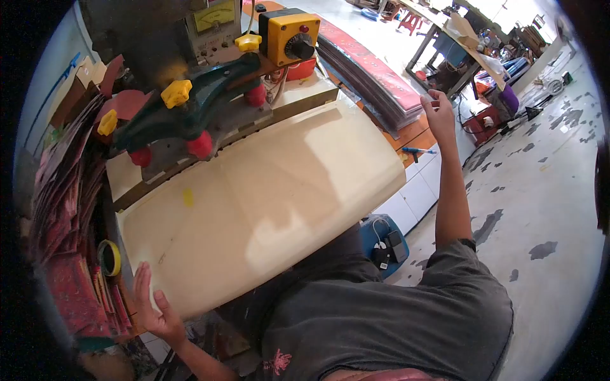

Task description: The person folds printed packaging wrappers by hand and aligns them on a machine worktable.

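- Cream panel (254, 203): lies broad and flat at the centre, in front of the machine, its rounded edge towards the person; the clock directions below run from its middle.
- Left hand (157, 312): between 7 and 8 o'clock, open with fingers extended, at the panel's corner; whether it touches, I cannot tell.
- Right hand (440, 117): at 2 o'clock, raised well apart from the panel, open with fingers loosely bent.
- Machine (210, 105): at 11 o'clock, with yellow knobs and red feet.
- Yellow control box (279, 39): at 12 o'clock.
- Stack of red sheets (372, 66): at 1 o'clock, on the orange worktop (416, 134).
- Yellow tape roll (117, 255): between 8 and 9 o'clock, just beside the panel.
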Available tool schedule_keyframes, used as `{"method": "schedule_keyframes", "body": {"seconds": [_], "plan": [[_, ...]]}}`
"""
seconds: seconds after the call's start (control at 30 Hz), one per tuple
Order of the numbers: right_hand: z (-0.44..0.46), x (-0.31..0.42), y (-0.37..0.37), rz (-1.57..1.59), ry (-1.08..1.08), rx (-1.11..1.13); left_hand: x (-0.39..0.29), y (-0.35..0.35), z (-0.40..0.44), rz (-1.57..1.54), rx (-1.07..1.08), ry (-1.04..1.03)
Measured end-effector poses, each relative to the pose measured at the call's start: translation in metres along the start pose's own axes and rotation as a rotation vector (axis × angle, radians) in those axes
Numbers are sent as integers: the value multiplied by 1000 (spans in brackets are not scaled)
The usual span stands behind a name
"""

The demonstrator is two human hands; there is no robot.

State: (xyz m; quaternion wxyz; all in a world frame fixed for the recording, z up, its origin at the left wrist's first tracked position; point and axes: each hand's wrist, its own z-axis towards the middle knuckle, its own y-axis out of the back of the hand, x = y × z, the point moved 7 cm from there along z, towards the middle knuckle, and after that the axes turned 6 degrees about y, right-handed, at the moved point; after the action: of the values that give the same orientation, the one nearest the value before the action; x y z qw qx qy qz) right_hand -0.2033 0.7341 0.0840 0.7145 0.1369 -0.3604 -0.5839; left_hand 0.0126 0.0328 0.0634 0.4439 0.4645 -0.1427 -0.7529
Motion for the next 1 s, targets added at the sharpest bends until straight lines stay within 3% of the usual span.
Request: {"method": "schedule_keyframes", "body": {"seconds": [0.07,0.17,0.43,0.6,0.7,0.87,0.93,0.97,1.0], "plan": [[10,-44,-18,179,-213,143,-9,-11,4,42,68,-47],[12,-54,-26,334,-396,276,-7,-18,6,4,97,-25],[17,-51,-20,312,-383,320,5,-24,6,-32,112,3],[18,-73,-36,411,-585,380,14,-30,3,-43,111,58],[25,-81,-42,430,-544,447,14,-29,1,-60,97,73],[48,-69,-31,315,-415,379,15,-30,1,-91,77,92],[46,-49,-32,715,-532,192,14,-30,3,-78,81,100],[48,-51,-35,721,-535,189,14,-30,3,-69,88,112],[48,-52,-43,938,-632,170,14,-31,3,-65,87,106]]}}
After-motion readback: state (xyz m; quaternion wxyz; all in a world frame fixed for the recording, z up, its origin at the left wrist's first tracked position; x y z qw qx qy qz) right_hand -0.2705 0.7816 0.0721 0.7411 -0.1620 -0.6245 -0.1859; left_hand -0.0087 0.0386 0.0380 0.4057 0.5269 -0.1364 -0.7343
